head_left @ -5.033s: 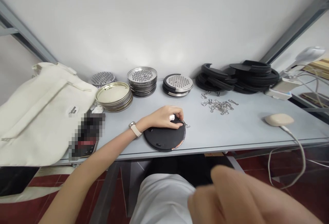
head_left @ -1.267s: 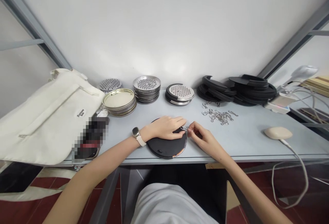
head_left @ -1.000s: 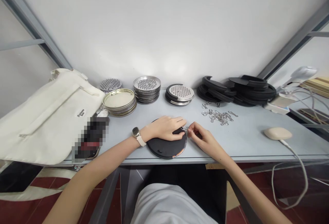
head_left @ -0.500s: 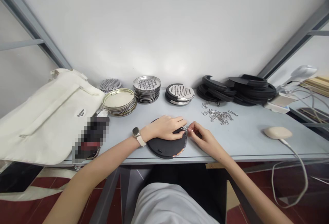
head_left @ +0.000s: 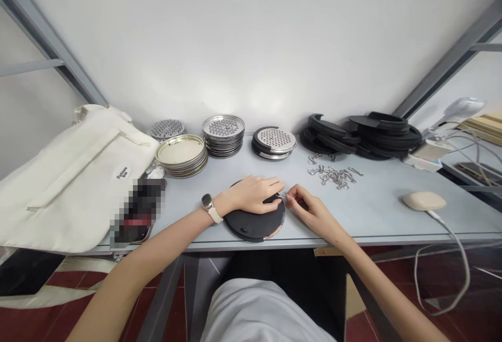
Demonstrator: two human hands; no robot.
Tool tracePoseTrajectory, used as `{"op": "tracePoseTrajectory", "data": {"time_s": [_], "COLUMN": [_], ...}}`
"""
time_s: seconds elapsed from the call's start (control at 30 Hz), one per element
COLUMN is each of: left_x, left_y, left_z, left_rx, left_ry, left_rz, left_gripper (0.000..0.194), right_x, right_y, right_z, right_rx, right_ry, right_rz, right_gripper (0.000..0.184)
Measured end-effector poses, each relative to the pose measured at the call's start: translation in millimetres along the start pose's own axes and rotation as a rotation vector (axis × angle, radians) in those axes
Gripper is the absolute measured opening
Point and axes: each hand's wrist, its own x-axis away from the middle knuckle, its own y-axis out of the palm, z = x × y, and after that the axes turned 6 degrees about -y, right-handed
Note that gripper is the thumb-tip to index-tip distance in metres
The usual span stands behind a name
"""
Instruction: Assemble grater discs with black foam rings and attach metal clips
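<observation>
A black round disc [head_left: 254, 224] lies on the table at the front edge, with an orange-brown, shiny rim section at its right. My left hand [head_left: 257, 194] lies over its top and steadies it, fingers bent toward the right side and thumb near the rim. Beside that rim my right hand [head_left: 308, 208] is closed in a pinch on a small metal wire clip [head_left: 281, 195], which bridges the gap to the left fingertips. The clip's far end is hidden under the left fingers. More loose wire clips [head_left: 333, 176] lie in a pile behind my right hand.
Along the wall stand grater-plate stacks [head_left: 223, 128], round metal lids [head_left: 182, 154], a partly assembled disc [head_left: 274, 142] and black ring parts [head_left: 382, 135]. A white bag [head_left: 86, 174] and a blurred dark object [head_left: 139, 208] lie left. A corded beige device [head_left: 424, 201] sits right.
Both hands stay in place at the disc. The fingers of my right hand shift only slightly at the wire clip.
</observation>
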Motion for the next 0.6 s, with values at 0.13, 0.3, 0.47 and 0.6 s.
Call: {"op": "tracePoseTrajectory", "data": {"time_s": [0.13,0.3,0.47,0.6], "left_x": [-0.6,-0.3,-0.2,0.0], "left_y": [0.2,-0.7,-0.2,1.1], "left_z": [0.2,0.8,0.4,-0.4], "left_rx": [-0.004,-0.002,-0.004,-0.01], "left_ry": [0.004,0.008,0.012,0.02], "left_rz": [-0.005,-0.001,-0.001,0.005], "left_gripper": [0.02,0.018,0.018,0.017], "right_x": [0.0,-0.5,-0.8,-1.3], "right_y": [0.4,0.2,0.7,1.9], "right_z": [-0.1,-1.1,-0.1,0.9], "right_rx": [-0.002,0.001,0.059,0.163], "right_ry": [-0.011,-0.025,-0.037,-0.065], "right_rz": [0.0,-0.001,-0.024,-0.018], "right_gripper": [0.024,0.026,0.027,0.032]}}
